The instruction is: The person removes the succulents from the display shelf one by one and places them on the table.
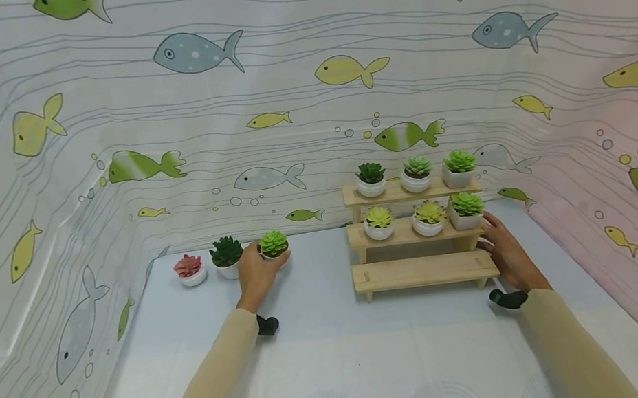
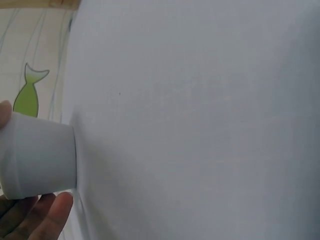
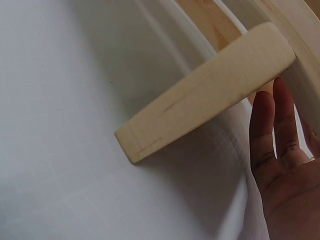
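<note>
My left hand (image 1: 256, 275) grips a potted succulent (image 1: 273, 242) with bright green leaves, at the back left of the table. In the left wrist view, fingers and thumb are on either side of its plain white pot (image 2: 42, 157), whose base is right at the tabletop. Beside the right end of a three-tier wooden stand (image 1: 424, 270) is my right hand (image 1: 511, 259). Its fingers (image 3: 262, 120) are extended and loosely bent, with the tips right at the stand's underside, behind a leg (image 3: 205, 95). Succulents stand in threes on the two upper tiers.
Left of my left hand are a dark green succulent (image 1: 226, 250) and a red succulent (image 1: 188, 266), both in white pots. A white cloth (image 1: 346, 369) covers the table. Fish-patterned fabric (image 1: 292, 106) hangs behind and at both sides.
</note>
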Motion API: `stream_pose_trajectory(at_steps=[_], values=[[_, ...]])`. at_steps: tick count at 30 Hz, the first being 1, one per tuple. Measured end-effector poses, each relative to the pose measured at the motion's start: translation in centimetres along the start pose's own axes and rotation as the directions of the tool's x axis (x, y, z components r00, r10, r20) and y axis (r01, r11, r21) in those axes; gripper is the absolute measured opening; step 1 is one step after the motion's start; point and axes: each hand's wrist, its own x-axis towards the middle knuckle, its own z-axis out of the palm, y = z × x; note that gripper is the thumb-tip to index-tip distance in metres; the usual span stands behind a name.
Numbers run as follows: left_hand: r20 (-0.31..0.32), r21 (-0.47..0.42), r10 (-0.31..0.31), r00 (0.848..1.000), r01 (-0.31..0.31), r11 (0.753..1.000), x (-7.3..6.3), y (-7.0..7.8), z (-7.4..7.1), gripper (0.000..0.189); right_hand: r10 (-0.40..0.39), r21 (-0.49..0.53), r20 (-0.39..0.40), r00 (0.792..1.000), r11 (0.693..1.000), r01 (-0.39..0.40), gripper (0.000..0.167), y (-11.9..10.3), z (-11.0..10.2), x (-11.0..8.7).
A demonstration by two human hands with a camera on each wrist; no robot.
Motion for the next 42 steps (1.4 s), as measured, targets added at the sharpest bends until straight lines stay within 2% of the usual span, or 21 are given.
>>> stream_pose_trajectory(at_steps=[9, 18, 21, 28, 35, 39, 42], values=[[0.026, -0.001, -0.008, 1.000, 0.009, 1.000, 0.0, 0.0, 0.0, 0.072, -0.001, 0.004, 0.004, 1.000, 1.000, 0.001, 0.078, -0.7, 0.5, -0.5], [0.163, 0.016, -0.030, 0.986, 0.027, 0.999, -0.7, 0.4, -0.4, 0.080, -0.021, -0.012, 0.015, 1.000, 1.000, 0.021, 0.076, -0.1, 0.2, -0.3], [0.159, 0.042, -0.023, 0.987, 0.016, 0.999, -1.2, 0.6, -0.7, 0.075, -0.023, -0.016, 0.022, 0.999, 1.000, 0.023, 0.077, 0.0, 0.1, -0.3], [0.145, 0.079, -0.045, 0.988, 0.034, 0.996, -2.7, 1.3, -1.4, 0.064, -0.024, -0.012, 0.023, 0.999, 1.000, 0.024, 0.077, -0.3, 0.1, -0.4], [0.137, 0.060, -0.007, 0.991, -0.001, 0.998, -2.9, 2.2, -1.3, 0.038, -0.012, -0.001, 0.012, 1.000, 1.000, 0.012, 0.077, -0.7, 0.3, -0.5], [0.164, 0.002, 0.037, 0.986, -0.038, 0.999, -3.1, 3.2, -0.9, 0.034, 0.000, -0.009, 0.005, 1.000, 1.000, 0.000, 0.079, -0.8, 0.5, -0.7], [0.160, -0.031, 0.072, 0.984, -0.068, 0.997, -3.2, 4.1, -0.5, 0.034, 0.001, -0.020, 0.007, 1.000, 1.000, -0.001, 0.079, -0.8, 0.6, -0.7]])
